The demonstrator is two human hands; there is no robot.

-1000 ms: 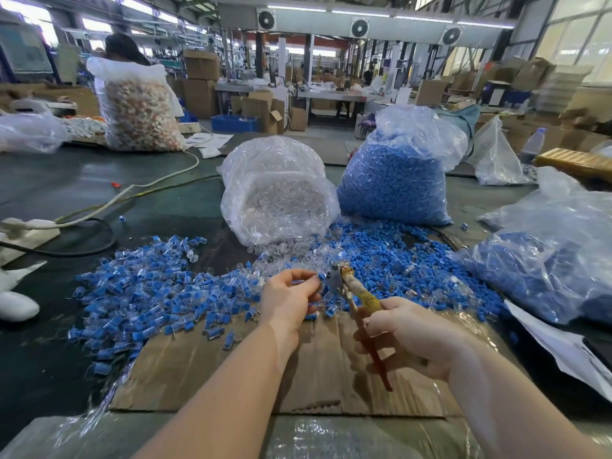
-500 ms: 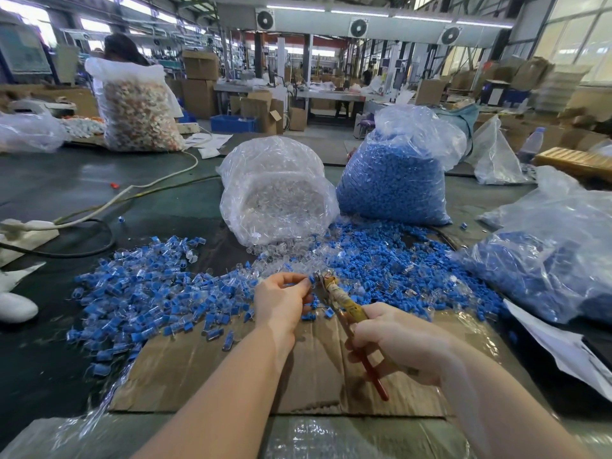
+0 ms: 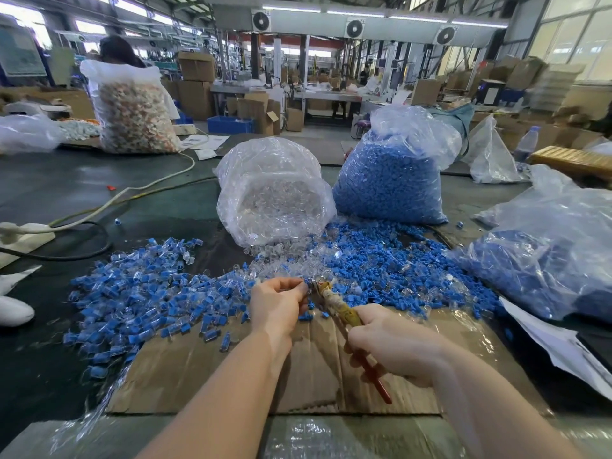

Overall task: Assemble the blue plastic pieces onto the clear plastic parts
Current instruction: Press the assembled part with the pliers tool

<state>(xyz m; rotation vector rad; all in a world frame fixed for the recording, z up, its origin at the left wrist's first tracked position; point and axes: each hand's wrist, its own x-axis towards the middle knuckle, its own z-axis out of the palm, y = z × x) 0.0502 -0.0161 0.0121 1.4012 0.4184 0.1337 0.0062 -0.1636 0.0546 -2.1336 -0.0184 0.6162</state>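
Observation:
My right hand (image 3: 394,346) grips a pair of pliers (image 3: 341,313) with taped yellow and red handles, jaws pointing up-left. My left hand (image 3: 276,304) pinches a small part right at the plier jaws; the part is too small to make out. Loose blue plastic pieces (image 3: 390,273) lie heaped to the right behind the hands. A spill of clear plastic parts (image 3: 284,263) lies just beyond my left hand. A spread of joined blue-and-clear pieces (image 3: 142,293) covers the table to the left.
A clear bag of clear parts (image 3: 275,193) and a bag of blue pieces (image 3: 390,180) stand behind the heaps. Another bag of blue pieces (image 3: 543,260) lies at the right. Flat cardboard (image 3: 205,376) lies under my forearms. Cables (image 3: 82,223) cross the table's left.
Both hands shifted a little left and away from me. The plier jaws have closed in on my left fingertips, which now pinch a part at the jaws.

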